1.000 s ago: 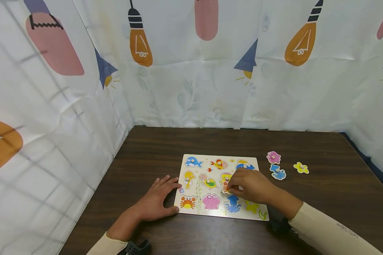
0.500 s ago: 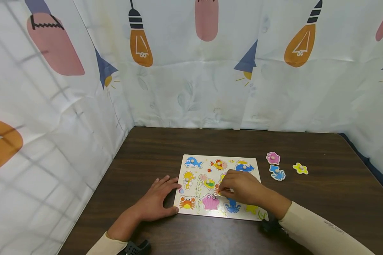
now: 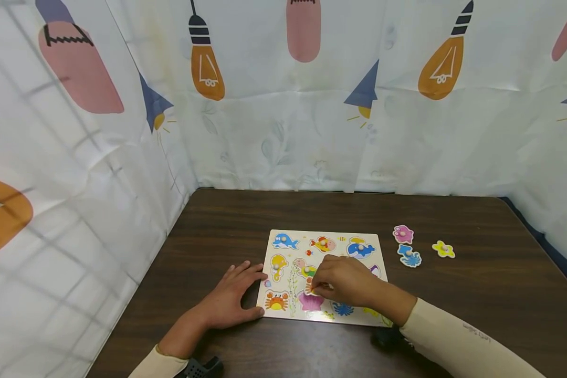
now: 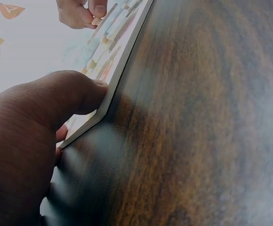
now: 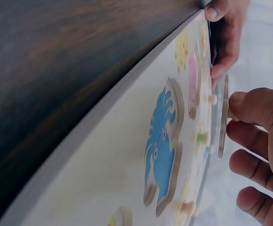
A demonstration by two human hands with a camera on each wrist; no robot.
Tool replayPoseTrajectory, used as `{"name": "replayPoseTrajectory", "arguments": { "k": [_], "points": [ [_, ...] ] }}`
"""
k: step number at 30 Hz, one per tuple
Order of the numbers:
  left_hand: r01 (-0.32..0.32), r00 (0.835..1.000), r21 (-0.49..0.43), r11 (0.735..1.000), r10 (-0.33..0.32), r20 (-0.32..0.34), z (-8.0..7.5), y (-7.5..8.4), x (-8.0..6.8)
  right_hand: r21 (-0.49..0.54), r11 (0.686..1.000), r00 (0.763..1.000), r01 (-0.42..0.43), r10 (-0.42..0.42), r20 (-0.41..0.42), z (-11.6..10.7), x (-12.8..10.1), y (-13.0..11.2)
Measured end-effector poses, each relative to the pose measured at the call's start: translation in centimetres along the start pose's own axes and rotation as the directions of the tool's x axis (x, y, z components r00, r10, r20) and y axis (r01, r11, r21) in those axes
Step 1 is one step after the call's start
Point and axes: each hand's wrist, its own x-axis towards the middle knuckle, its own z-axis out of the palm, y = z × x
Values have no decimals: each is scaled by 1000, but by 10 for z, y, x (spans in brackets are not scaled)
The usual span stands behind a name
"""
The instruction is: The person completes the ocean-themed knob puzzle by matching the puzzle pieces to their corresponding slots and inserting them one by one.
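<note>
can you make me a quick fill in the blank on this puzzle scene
1. The left hand rests on the table against the ____ edge of the puzzle board.
2. The right hand pinches a flat puzzle piece lifted ____ the board.
3. The number of loose pieces lying on the table to the right of the board is ____.
4. The piece at the board's near left corner shows an orange ____.

Missing words: left; above; three; crab

Wooden peg puzzle board (image 3: 288, 273), pale, printed with sea animals, flat on dark table, left edge braced by left hand (image 3: 231, 296). Small flat puzzle piece (image 5: 222, 117), pinched by right hand (image 3: 345, 281), raised just above board, parallel to its surface.
</note>
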Motion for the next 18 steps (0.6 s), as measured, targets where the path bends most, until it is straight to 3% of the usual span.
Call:
{"name": "replayPoseTrajectory", "arguments": {
  "k": [18],
  "points": [
    [-3, 1000, -7, 1000, 3, 1, -1, 0, 0, -54, 997, 998, 63, -63, -4, 13, 17, -12]
  ]
}}
